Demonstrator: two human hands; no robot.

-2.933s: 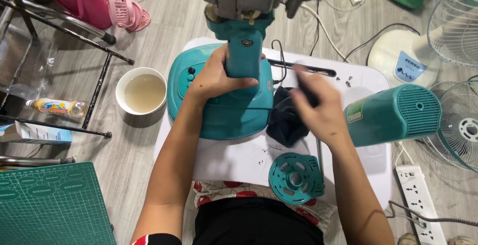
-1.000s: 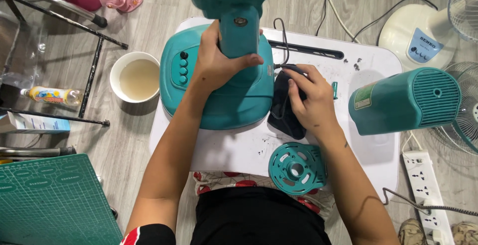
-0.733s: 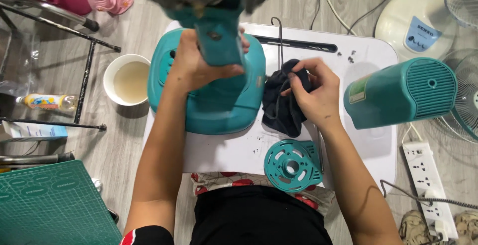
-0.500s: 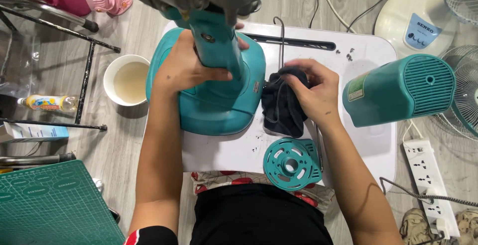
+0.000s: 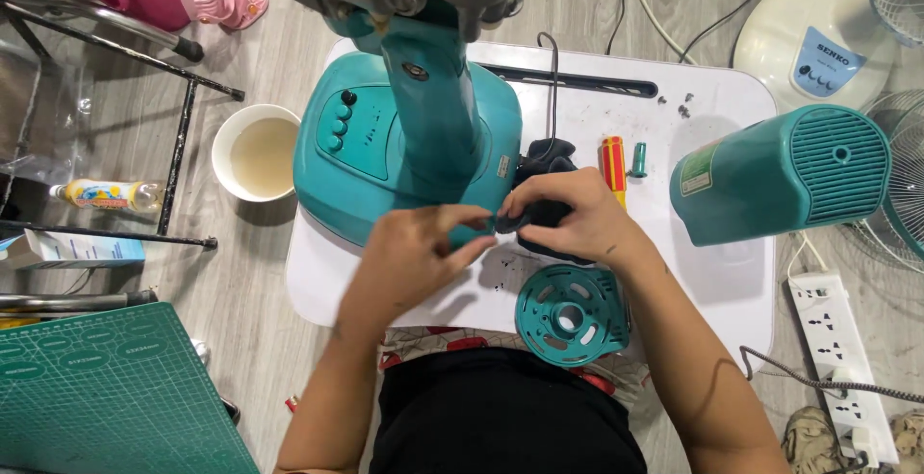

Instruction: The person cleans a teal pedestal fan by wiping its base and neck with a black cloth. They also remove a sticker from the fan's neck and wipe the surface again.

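On the white table (image 5: 731,291): you are working over the teal fan base (image 5: 385,161), its column rising toward the camera.
Change: your left hand (image 5: 409,257) is off the column now, meeting your right hand (image 5: 573,219) at the dark cloth (image 5: 544,161); so both hands are freeing up for the cloth.
Fingers: both are pinching the cloth's edge, narrow.
Edges: the round teal cover (image 5: 568,315) is sitting just beside your right wrist; the screwdriver (image 5: 613,168) is lying near.
Room: the table's left corner is offering space.

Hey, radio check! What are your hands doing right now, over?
Left hand and right hand both pinching the dark cloth. Cloth beside the teal fan base. Round teal cover lies just below, nothing blocking.
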